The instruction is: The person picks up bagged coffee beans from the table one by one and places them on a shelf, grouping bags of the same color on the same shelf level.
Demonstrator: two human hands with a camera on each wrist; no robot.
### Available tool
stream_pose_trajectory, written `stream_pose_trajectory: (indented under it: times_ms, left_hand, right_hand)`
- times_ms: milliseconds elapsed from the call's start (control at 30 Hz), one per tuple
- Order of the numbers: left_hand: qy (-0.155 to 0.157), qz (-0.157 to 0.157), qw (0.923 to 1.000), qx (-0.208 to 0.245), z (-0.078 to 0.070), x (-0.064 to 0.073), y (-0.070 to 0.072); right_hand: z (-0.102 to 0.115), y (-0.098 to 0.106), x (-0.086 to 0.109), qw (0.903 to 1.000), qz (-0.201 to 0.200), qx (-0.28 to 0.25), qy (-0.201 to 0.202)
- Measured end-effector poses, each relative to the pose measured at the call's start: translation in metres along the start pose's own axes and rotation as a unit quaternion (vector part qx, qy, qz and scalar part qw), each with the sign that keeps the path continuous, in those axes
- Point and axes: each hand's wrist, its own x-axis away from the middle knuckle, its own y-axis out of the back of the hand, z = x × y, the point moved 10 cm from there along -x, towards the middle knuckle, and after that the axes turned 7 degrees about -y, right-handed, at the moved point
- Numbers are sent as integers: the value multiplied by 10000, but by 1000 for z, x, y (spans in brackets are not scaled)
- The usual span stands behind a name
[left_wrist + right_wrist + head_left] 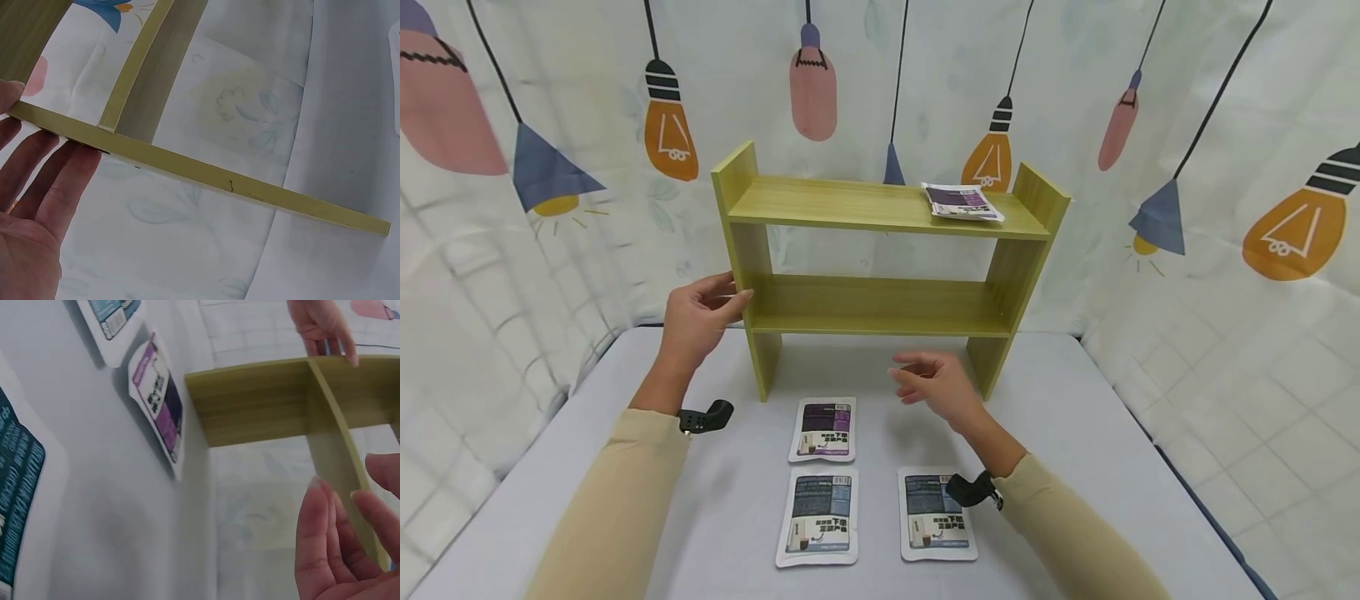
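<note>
A two-tier wooden shelf (880,304) stands on the white table. My left hand (702,315) holds its left side panel (187,165), thumb on one face and fingers on the other. In front of the lower tier, my right hand (942,385) is in the air with bent, loose fingers and nothing in them. A purple-labelled pouch (823,429) lies flat to its left, also seen in the right wrist view. Nearer to me are two blue-labelled pouches, one on the left (818,517) and one on the right (934,512), partly covered by the right wrist's camera.
Another purple-labelled pouch (962,202) lies on the top tier, toward the right end. Behind the shelf hangs a white curtain (880,83) printed with lamps and bulbs. The table (730,500) reaches to curtains at both sides.
</note>
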Motion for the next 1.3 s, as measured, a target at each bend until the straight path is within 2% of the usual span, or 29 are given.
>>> stream_pose_trajectory:
  times_ms: [200, 367, 900, 1300]
  left_hand:
    - [-31, -20, 10000, 21, -1, 0, 1]
    - [-44, -13, 10000, -5, -2, 1, 0]
    - [-65, -48, 10000, -10, -2, 1, 1]
    - [0, -37, 10000, 43, 1, 0, 0]
  right_hand:
    - [-19, -15, -6, 9995, 105, -220, -183]
    - [-31, -27, -10, 9992, 243, -97, -316]
    - [-40, -64, -19, 9929, 788, 155, -881]
    - [-49, -86, -22, 9859, 879, 464, -1348]
